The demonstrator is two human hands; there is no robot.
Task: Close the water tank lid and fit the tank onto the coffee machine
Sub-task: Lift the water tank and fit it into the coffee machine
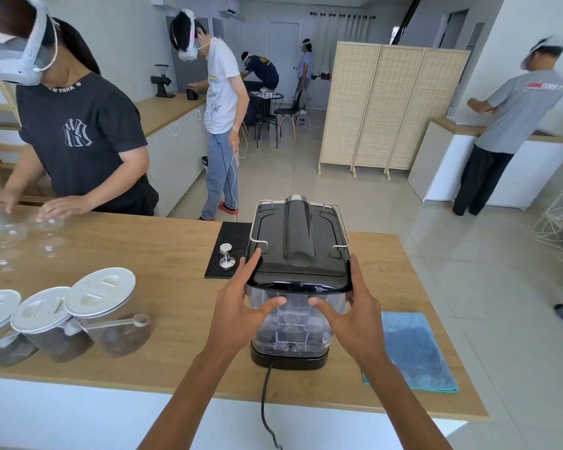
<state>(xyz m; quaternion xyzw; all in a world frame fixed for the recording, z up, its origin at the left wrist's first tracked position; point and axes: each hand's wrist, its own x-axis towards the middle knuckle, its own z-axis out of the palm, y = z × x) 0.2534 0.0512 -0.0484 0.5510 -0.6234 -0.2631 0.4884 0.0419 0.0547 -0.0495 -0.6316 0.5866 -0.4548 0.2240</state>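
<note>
Your left hand (pixel 241 306) and right hand (pixel 355 311) are clamped on the tank (pixel 293 323), one on each flank: fingers wrapped up the sides beneath the black lid (pixel 301 280), thumbs pressed on the clear wall facing you. The lid looks shut already, lying flat on the tank's rim, so the step in hand is most likely the seating. Keep both palms level and press straight down with equal force, so the tank does not tip toward either side; watch the valve at the tank's foot and feel for it settling into the black base (pixel 288 360). The tank stands upright at the near end of the machine (pixel 298 235), touching it, with its long axis vertical and its broad clear face pointing to 6 o'clock, at you. Whether it is fully home I cannot tell. The machine runs away toward 12 o'clock, its cord (pixel 267 404) trailing to 6. A tamper (pixel 226 256) stands on a mat (pixel 233 251) at 10 o'clock, jars (pixel 72 319) lie at 9, a blue cloth (pixel 410 349) at 3, all on the counter (pixel 163 254).
</note>
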